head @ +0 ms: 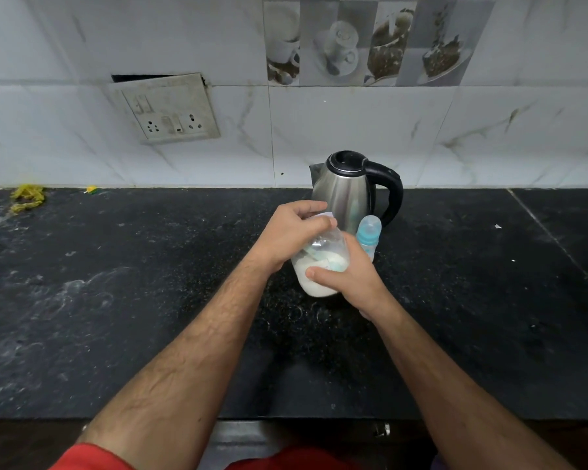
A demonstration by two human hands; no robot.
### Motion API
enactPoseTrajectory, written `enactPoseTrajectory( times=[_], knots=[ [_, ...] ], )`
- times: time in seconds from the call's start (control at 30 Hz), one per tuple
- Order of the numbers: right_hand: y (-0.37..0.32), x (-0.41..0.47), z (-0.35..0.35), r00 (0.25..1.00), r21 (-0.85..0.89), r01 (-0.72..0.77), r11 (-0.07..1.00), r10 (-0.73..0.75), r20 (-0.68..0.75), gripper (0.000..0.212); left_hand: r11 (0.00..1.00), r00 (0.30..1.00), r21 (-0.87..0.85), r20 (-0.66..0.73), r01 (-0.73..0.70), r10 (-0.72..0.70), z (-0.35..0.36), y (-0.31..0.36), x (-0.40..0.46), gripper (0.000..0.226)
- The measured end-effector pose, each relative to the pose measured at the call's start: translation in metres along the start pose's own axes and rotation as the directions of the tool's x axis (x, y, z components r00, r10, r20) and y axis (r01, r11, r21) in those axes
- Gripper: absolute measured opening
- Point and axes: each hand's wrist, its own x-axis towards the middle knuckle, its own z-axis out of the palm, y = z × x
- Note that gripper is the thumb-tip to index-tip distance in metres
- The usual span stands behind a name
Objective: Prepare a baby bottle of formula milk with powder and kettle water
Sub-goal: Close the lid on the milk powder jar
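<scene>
A clear plastic jar of white formula powder (pixel 314 281) stands tilted on the black counter (pixel 150 300) in the middle of the view. My right hand (pixel 348 278) wraps its lower side. My left hand (pixel 294 235) grips its top, where a white lid edge shows between the fingers. Something pale blue lies inside on the powder. Just behind my right hand stands the baby bottle (pixel 369 234) with a clear cap and a teal collar. Behind both is the steel kettle (pixel 348 189) with a black lid and handle, its handle pointing right.
A tiled wall with a socket plate (pixel 170 110) runs along the back of the counter. Yellow scraps (pixel 26 196) lie at the far left by the wall. The counter's front edge is near my body, with a drawer front below.
</scene>
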Motion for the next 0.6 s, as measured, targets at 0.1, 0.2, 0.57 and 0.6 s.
enactPoseTrajectory(
  times=[0.1,0.2,0.57,0.6],
  knots=[
    [-0.001,0.001,0.001,1.0,0.038,0.012,0.999,-0.012,0.006,0.078,1.0,1.0,0.002,0.013,-0.012,0.012,0.0,0.004,0.001,0.06],
    [-0.001,0.001,0.004,1.0,0.042,0.015,0.999,-0.015,-0.002,0.081,0.999,1.0,0.052,-0.011,-0.002,0.003,0.001,0.005,0.003,0.068],
    [0.01,-0.002,0.001,0.997,0.087,-0.016,0.996,0.009,0.08,0.075,0.999,0.999,0.032,0.04,-0.016,0.015,-0.002,-0.01,-0.001,0.071],
    [0.011,-0.002,0.002,0.997,0.091,-0.02,0.996,0.013,0.076,0.077,1.0,0.999,-0.007,0.042,-0.015,0.016,-0.003,-0.012,-0.001,0.074]
  ],
)
